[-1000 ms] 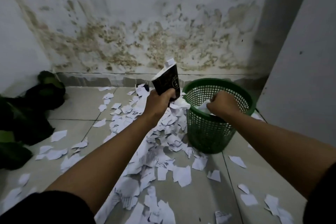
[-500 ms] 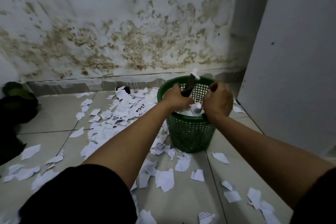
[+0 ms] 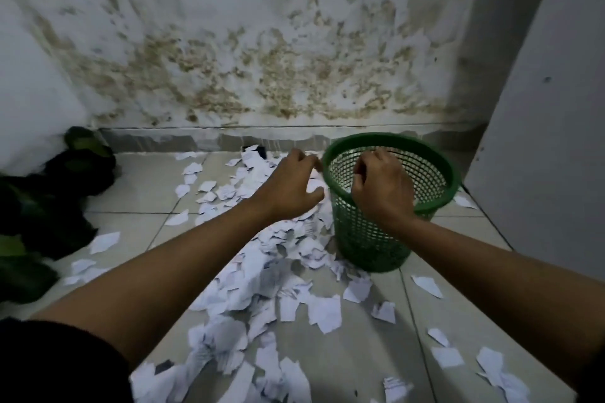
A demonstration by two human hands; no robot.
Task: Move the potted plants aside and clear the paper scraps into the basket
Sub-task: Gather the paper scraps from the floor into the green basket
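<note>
A green mesh basket (image 3: 371, 239) stands on the tiled floor near the right wall. White paper scraps (image 3: 262, 281) lie in a long heap from the skirting down to the bottom edge, left of the basket, with loose pieces around it. My left hand (image 3: 291, 188) hovers just left of the basket's rim, fingers apart and empty. Over the near rim my right hand (image 3: 381, 188) is curled into a loose fist, with nothing visible in it. Dark-leaved potted plants (image 3: 42, 216) sit at the far left by the wall.
A stained wall with a grey skirting (image 3: 203, 137) closes the back. A white panel (image 3: 540, 157) rises right of the basket. More scraps (image 3: 448, 357) dot the tiles at the lower right.
The dark card and the paper that my hands held over the basket are gone from them. My left hand has come out to the left of the rim and opened.
</note>
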